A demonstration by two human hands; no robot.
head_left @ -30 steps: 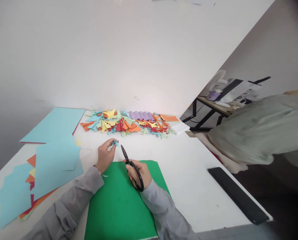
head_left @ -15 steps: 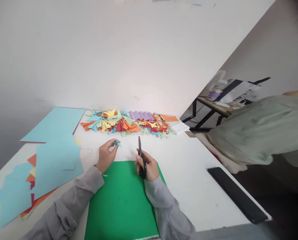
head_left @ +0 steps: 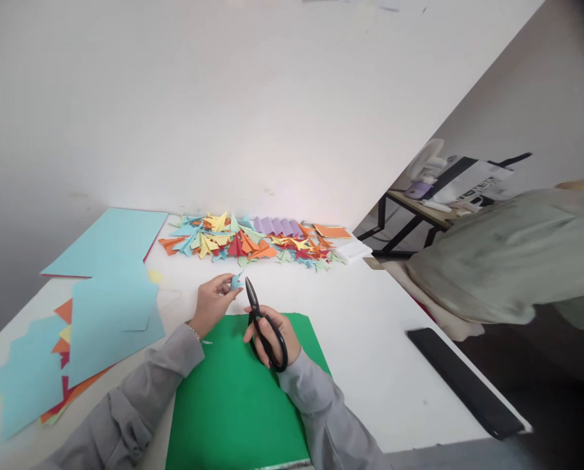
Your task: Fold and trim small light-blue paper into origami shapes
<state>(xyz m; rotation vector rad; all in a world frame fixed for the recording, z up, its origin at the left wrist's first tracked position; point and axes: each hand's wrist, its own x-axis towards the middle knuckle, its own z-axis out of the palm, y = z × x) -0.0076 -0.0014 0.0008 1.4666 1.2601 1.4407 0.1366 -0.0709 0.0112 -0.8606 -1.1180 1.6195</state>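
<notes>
Between the fingertips of my left hand is a small folded piece of light blue paper with cut, pointed edges. My right hand grips black-handled scissors by the loops. The blades point up and to the left, and their tips are close beside the blue paper. Whether they touch it, I cannot tell. Both hands are over the far edge of a green sheet lying on the white table.
Folded paper shapes in many colours lie in a heap along the wall. Blue sheets and scraps cover the left side. A long black case lies near the right edge. A person in a pale green garment is at the right.
My right hand has moved left with the scissors, turning the blades toward the blue paper. My left hand has turned the paper and shifted slightly right.
</notes>
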